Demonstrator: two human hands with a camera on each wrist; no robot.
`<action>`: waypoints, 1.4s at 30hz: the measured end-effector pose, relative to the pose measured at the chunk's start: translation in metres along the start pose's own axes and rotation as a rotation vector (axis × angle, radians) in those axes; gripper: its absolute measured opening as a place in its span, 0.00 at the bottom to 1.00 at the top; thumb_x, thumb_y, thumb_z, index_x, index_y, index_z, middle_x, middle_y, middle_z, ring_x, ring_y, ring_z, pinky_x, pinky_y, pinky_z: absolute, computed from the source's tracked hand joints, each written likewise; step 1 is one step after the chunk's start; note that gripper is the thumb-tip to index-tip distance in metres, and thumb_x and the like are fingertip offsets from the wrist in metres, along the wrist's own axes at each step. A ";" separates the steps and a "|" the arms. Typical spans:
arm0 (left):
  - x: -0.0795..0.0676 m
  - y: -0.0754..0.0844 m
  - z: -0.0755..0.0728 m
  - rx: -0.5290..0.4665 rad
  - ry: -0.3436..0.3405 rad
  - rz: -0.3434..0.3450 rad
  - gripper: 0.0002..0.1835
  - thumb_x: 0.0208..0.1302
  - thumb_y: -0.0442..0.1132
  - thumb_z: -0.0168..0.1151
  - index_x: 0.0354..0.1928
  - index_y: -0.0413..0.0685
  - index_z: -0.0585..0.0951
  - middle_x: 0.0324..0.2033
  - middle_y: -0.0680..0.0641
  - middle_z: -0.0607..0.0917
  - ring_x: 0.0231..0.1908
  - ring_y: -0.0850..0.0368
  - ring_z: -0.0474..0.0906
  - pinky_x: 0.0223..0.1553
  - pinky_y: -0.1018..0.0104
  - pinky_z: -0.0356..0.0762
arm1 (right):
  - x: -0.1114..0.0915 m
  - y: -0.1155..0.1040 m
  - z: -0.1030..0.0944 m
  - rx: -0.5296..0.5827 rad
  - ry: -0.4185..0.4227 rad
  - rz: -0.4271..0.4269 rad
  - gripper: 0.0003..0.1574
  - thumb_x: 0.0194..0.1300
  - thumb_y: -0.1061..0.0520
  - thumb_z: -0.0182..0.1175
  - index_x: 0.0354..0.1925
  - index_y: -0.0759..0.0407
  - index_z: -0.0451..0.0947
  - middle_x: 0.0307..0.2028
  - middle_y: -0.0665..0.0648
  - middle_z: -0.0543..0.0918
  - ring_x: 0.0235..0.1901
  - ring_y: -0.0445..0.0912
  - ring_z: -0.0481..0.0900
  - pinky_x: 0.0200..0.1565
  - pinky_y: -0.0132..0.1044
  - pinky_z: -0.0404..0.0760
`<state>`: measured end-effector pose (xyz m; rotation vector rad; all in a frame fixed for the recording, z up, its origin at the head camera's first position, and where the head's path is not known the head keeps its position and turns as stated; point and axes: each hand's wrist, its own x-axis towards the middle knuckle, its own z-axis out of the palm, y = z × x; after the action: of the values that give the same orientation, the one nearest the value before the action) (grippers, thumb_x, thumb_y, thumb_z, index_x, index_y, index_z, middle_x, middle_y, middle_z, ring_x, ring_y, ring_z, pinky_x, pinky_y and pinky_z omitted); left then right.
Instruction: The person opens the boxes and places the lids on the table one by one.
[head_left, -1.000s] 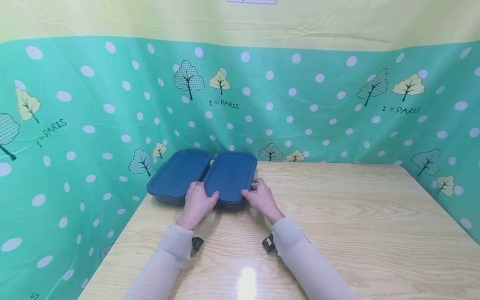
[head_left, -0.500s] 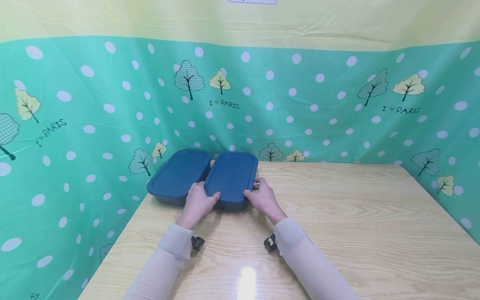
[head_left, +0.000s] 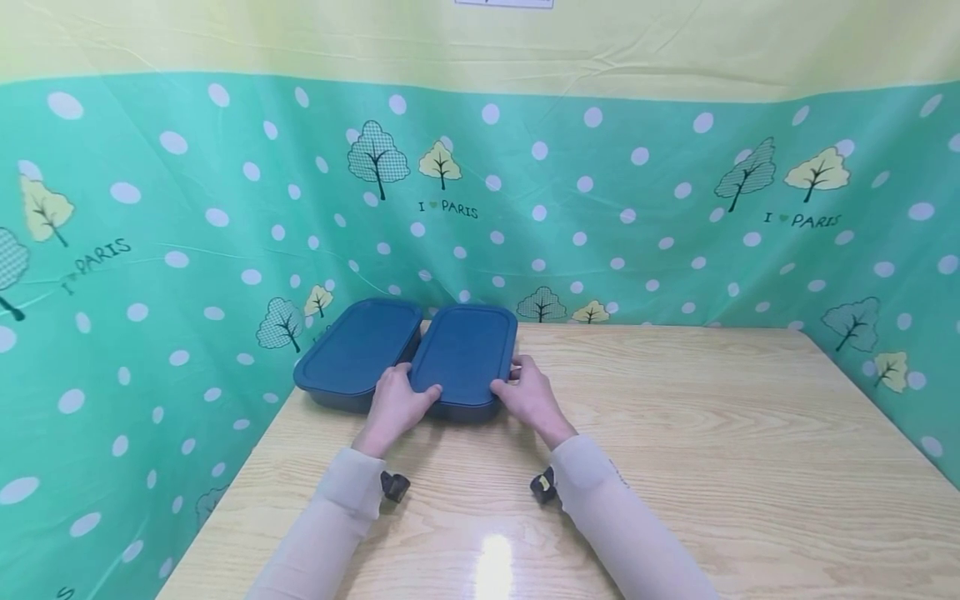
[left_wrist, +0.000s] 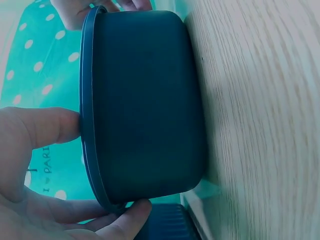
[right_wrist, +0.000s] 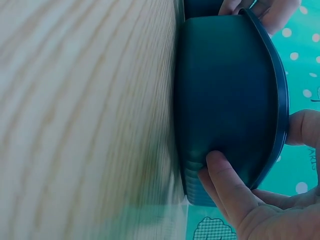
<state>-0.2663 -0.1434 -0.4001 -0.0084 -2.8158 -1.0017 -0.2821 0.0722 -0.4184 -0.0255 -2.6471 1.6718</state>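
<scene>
We see a lidded navy food container (left_wrist: 150,110) standing upright near the far left corner of the pale wood-grain table (head_left: 712,450), its blue lid (head_left: 461,346) on. Our left hand (head_left: 397,408) pinches the near left corner: in the left wrist view we find the thumb against the lid and the fingers under the rim and along the side. Our right hand (head_left: 528,400) grips the right side likewise, thumb at the lid's edge, fingertips on the side wall. Just left of it we have a second lidded container (head_left: 363,342), with a narrow gap between the two at the far end; nearer us, the left hand hides it. Behind hangs a green polka-dot cloth (head_left: 645,192) printed with trees, and pale sleeves (head_left: 630,525) cover our forearms
</scene>
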 end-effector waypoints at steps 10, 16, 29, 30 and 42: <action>0.002 -0.002 0.003 -0.049 -0.015 -0.023 0.42 0.55 0.50 0.68 0.64 0.29 0.65 0.58 0.29 0.71 0.59 0.35 0.66 0.59 0.44 0.66 | -0.001 0.001 -0.003 -0.019 0.010 0.006 0.37 0.59 0.53 0.60 0.64 0.62 0.62 0.51 0.62 0.77 0.49 0.53 0.77 0.52 0.46 0.76; 0.003 -0.002 0.004 -0.071 -0.030 -0.024 0.43 0.56 0.50 0.67 0.65 0.29 0.63 0.61 0.29 0.69 0.61 0.36 0.65 0.59 0.45 0.66 | -0.001 0.001 -0.005 -0.010 0.010 0.010 0.37 0.59 0.54 0.60 0.64 0.61 0.62 0.51 0.62 0.77 0.50 0.53 0.77 0.53 0.46 0.75; 0.001 -0.001 0.006 -0.107 -0.036 -0.020 0.44 0.56 0.50 0.68 0.66 0.29 0.62 0.59 0.31 0.71 0.59 0.36 0.68 0.57 0.45 0.68 | -0.003 0.001 -0.008 -0.010 0.007 0.008 0.38 0.59 0.53 0.60 0.65 0.62 0.61 0.52 0.63 0.76 0.50 0.54 0.76 0.53 0.47 0.75; 0.001 0.000 0.006 -0.110 -0.038 -0.020 0.44 0.56 0.50 0.68 0.66 0.30 0.62 0.59 0.31 0.71 0.59 0.36 0.67 0.57 0.45 0.68 | -0.003 0.001 -0.009 -0.012 0.008 0.009 0.38 0.59 0.53 0.60 0.65 0.62 0.61 0.52 0.63 0.77 0.50 0.54 0.76 0.53 0.47 0.75; -0.001 0.001 0.009 -0.117 -0.053 -0.008 0.44 0.56 0.51 0.68 0.66 0.30 0.62 0.60 0.31 0.69 0.59 0.36 0.67 0.58 0.44 0.67 | -0.004 0.004 -0.012 -0.023 0.016 0.006 0.38 0.60 0.52 0.59 0.65 0.62 0.61 0.51 0.62 0.77 0.49 0.53 0.77 0.51 0.46 0.76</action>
<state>-0.2667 -0.1368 -0.4058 -0.0379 -2.8018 -1.1829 -0.2784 0.0851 -0.4169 -0.0477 -2.6577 1.6352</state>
